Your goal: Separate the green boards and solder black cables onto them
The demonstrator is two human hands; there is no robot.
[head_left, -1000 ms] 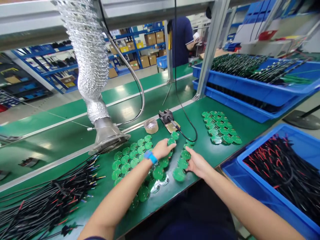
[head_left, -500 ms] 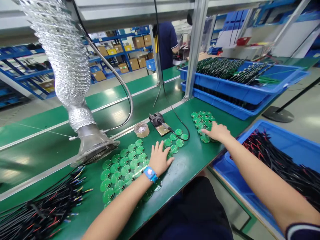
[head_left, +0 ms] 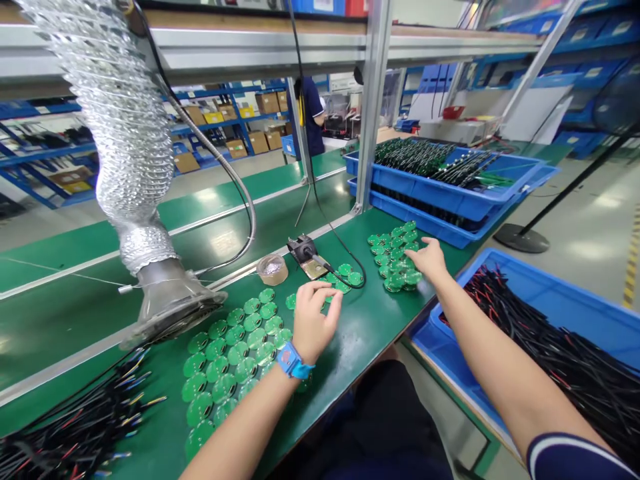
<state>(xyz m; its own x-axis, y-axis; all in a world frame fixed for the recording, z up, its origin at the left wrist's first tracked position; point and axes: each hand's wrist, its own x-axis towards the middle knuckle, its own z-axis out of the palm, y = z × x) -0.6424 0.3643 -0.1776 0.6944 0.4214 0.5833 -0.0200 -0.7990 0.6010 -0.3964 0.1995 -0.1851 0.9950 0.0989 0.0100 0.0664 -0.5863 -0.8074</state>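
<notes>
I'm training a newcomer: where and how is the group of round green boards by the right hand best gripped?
Probably by opposite outer edges, coming from above and the right: the group of round green boards lies low on the green bench, its scalloped rim exposed, and the right hand is on that side. The blue trays stand behind, so the far side looks tighter.

1. Duct, silver, ribbed; upper left, ending in a hood.
2. Cables, black, heaped; lower left.
3. Trays, blue, two, stacked; right of centre.
4. Bin, blue, holding black and red wires; lower right.
5. Pole, black, slanting, round base; right.
6. Cardboard boxes, shelved; upper centre-left.
7. Person, dark-blue top; upper centre, background.
8. Post, metal; upper centre.
</notes>
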